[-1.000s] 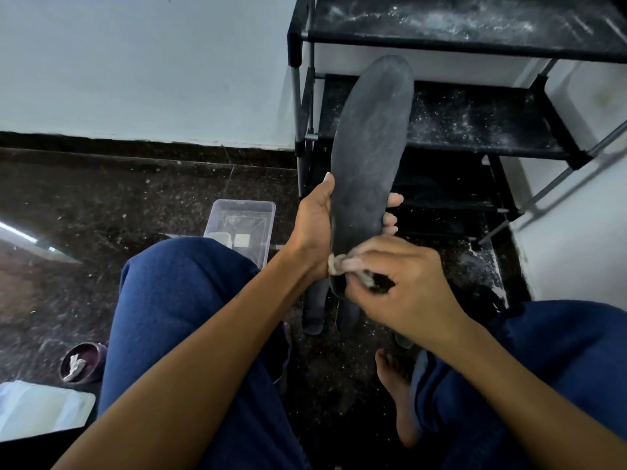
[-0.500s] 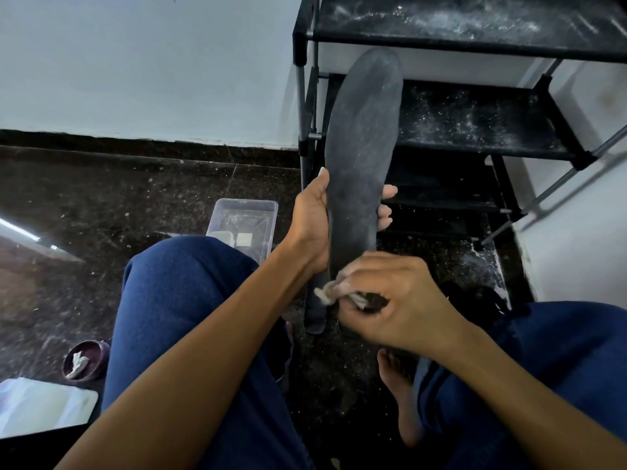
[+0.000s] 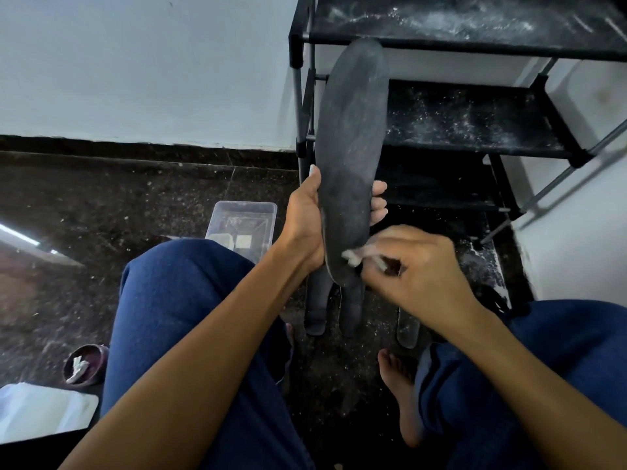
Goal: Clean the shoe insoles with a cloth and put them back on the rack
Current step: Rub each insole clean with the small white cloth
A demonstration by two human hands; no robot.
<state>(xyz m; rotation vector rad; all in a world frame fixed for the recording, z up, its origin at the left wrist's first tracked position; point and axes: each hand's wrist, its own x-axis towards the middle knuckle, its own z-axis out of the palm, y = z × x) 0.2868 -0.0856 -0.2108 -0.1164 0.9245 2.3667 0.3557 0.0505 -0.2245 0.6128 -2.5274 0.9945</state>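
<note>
The left hand (image 3: 303, 218) grips a dark insole (image 3: 351, 157) around its lower half, thumb on one edge and fingers curled behind the other, holding it upright in front of the black rack (image 3: 475, 120). The right hand (image 3: 417, 269) pinches a small pale cloth (image 3: 353, 257) and presses it on the heel end of the insole; this hand looks blurred. The shelves of the rack are dusty with white powder. Three more insoles (image 3: 351, 310) lie on the dark floor (image 3: 101, 212) just below the hands, near a bare foot (image 3: 403, 398). A clear plastic box (image 3: 242, 225) stands beside the left knee.
</note>
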